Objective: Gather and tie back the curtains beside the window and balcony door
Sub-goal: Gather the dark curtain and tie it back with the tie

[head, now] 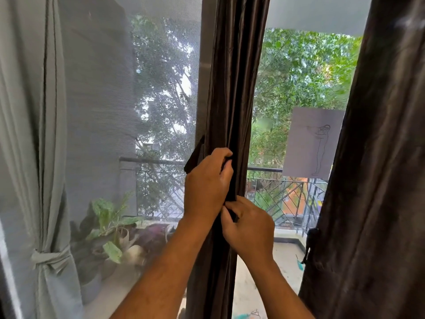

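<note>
A dark brown curtain [232, 88] was seen gathered into a narrow bunch between the mesh screen [110, 100] and the glass pane [299, 88]. The left hand [207, 180] was closed around the bunch, its fingers curled over the front folds, and a dark tie strap [195, 155] was seen sticking out to the left just above that hand. The right hand [249, 226] was held just below, pinched shut on a dark strip at the front of the bunch (whether this was the strap's other end could not be told). A second dark curtain [379, 180] was hung loose at the right edge. At the far left, a grey curtain [46, 157] was already bound low down by a knotted grey tie [49, 257]. A sheet of paper [314, 143] with a line drawing was stuck on the glass. Potted plants [110, 231] and a railing [276, 194] were visible outside.
</note>
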